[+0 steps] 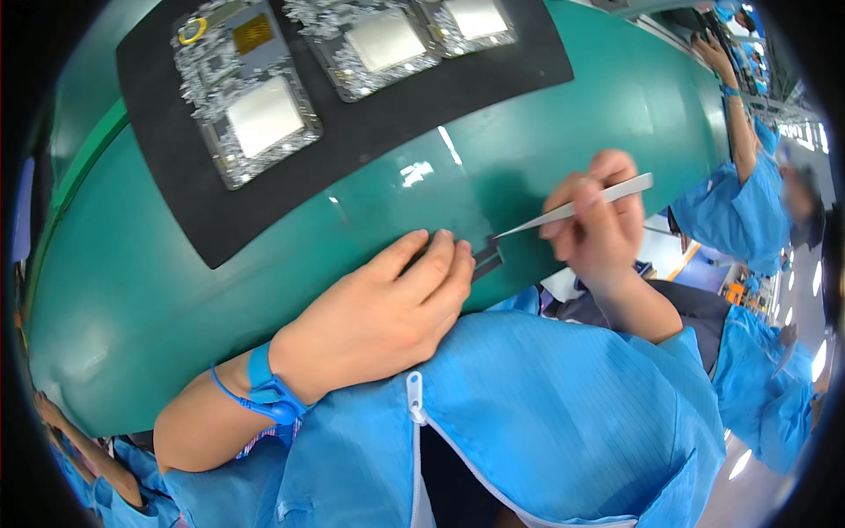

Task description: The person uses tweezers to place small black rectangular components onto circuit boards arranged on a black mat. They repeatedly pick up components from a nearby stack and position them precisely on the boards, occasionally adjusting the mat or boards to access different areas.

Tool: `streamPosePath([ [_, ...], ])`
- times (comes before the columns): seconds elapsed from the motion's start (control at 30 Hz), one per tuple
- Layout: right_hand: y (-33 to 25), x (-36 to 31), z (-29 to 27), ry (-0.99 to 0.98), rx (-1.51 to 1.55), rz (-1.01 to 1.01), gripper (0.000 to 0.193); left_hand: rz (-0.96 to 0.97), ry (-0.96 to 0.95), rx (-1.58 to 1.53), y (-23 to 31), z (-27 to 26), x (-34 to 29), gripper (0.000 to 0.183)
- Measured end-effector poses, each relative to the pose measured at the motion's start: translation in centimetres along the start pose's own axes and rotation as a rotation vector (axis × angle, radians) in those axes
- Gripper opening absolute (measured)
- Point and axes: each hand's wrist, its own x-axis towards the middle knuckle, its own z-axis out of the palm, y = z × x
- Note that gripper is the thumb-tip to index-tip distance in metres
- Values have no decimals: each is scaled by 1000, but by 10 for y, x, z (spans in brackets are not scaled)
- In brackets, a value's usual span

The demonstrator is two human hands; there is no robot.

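Observation:
My right hand (603,216) pinches a pair of slim metal tweezers (581,206), whose closed-looking tip points left. That tip meets the upper corner of a small dark strip (486,264) on the green mat (387,198). Fingers flat and lightly curved, my left hand (378,312) lies on the mat, its fingertips beside the strip. Part of the strip may run under those fingers, and the left thumb is hidden. A blue wrist strap (268,387) with a cord circles my left wrist.
Beyond my hands a black sheet (352,145) carries circuit boards, one at left (246,97), another in the middle (374,48) and a third (471,22) at the far edge. Co-workers in blue smocks sit at right (739,207) and lower left (132,480).

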Motion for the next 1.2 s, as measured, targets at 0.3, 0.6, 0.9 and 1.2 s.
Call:
streamPosePath([
  [0.3, -14, 109, 78, -29, 30, -38, 22, -619, 174, 258, -49, -45, -24, 40],
  [0.6, 25, 139, 128, -129, 44, -3, 23, -599, 264, 265, -61, -22, -46, 36],
  [0.9, 23, 139, 134, -114, -23, -33, 19, -594, 305, 314, -65, -19, -49, 38],
  [1.2, 25, 139, 132, -119, -29, -66, 21, -611, 293, 313, -64, -20, -47, 38],
])
